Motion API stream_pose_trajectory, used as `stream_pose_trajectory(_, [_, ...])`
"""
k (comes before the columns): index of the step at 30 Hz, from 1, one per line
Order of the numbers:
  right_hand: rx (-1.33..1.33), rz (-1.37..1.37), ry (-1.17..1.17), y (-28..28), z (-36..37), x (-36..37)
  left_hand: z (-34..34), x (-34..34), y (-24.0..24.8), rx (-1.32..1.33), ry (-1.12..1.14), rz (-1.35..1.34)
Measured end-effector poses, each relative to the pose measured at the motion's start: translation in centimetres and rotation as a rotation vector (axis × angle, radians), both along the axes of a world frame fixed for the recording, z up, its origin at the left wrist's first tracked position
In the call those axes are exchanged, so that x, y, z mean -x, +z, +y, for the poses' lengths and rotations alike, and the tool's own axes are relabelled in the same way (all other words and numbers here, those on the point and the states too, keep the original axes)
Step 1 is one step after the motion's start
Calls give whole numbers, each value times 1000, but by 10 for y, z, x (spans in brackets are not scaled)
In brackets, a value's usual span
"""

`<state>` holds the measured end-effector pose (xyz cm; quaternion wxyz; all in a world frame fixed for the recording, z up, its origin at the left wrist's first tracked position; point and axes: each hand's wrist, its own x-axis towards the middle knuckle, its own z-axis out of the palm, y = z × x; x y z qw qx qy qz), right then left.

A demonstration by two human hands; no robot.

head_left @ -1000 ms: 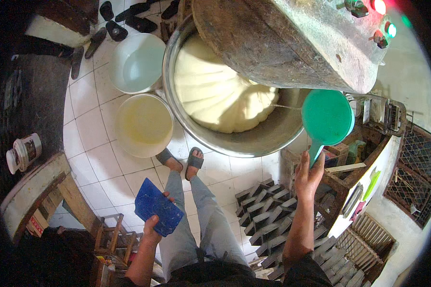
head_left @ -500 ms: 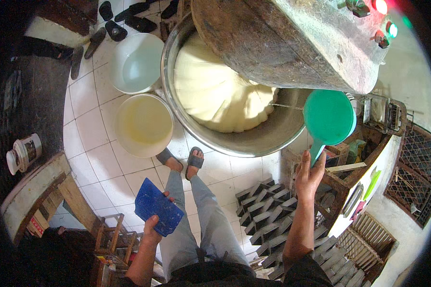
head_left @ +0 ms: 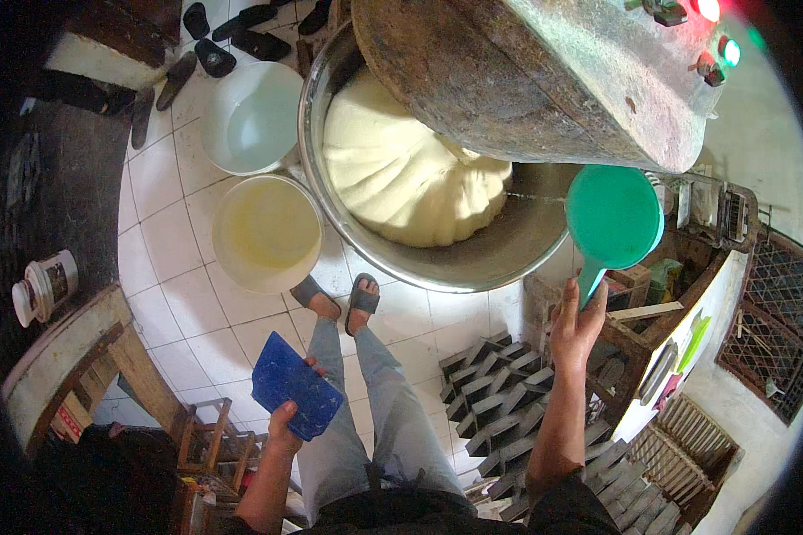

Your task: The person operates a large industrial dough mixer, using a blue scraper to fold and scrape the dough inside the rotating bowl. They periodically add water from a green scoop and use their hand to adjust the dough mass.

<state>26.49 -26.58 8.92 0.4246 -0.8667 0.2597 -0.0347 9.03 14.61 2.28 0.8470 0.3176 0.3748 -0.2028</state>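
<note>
Holding steady: right hand (head_left: 575,325) keeps green scoop (head_left: 613,217) raised.

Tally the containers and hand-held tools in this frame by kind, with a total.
Large steel basin with white dough mass: 1
Round floor tubs: 2, a white tub and a cream tub
Green scoop, in the right hand: 1
Blue scraper, in the left hand: 1
Small white jar on the left ledge: 1
Total: 6
</note>
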Motion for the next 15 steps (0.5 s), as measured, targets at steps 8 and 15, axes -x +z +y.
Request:
stream_pose_trajectory(8, [49,-7,15,0,-1,-2,-2,-1,0,9,1,7])
stream_pose_trajectory(15, [89,-20,40,-4,-10,-1,-5,-3,1,23,19,-8])
